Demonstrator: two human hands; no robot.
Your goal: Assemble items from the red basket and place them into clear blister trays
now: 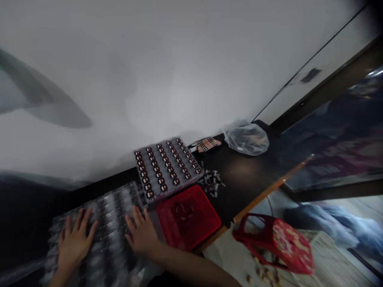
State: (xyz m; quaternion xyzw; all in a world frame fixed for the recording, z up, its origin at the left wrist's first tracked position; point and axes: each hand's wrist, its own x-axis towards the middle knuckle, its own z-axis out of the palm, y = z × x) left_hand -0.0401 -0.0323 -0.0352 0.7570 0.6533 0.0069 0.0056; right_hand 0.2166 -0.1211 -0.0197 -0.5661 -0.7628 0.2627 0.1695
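**Left hand (pixel 74 245) and right hand (pixel 142 235) spread on a clear plastic tray (pixel 106 223)**

You are keeping both hands open and palms down, with the fingers spread and pinching nothing. Your left hand is resting on the middle of the tray, and your right hand is resting near its right side, just beside a red plastic box (pixel 188 217). The tray is lying at the near end of a black tabletop (pixel 242 175). Its ridged plastic looks light, thin and fairly stiff, though it may flex and feel slippery. Its rim looks like the surest place to take hold, with one hand on each side.

Just beyond it, you are seeing a second tray (pixel 166 167) carrying neat rows of small dark pieces (pixel 149 194) with red-and-white marks. Black-and-white scraps (pixel 213 183) are lying beside that tray, and a plaid cloth (pixel 206 144) and a clear plastic bag (pixel 247 138) are sitting further along the tabletop. Below the tabletop's wooden edge strip (pixel 260 195), a red floral bag (pixel 277 243) is lying on the floor among small tan bits (pixel 263 273).
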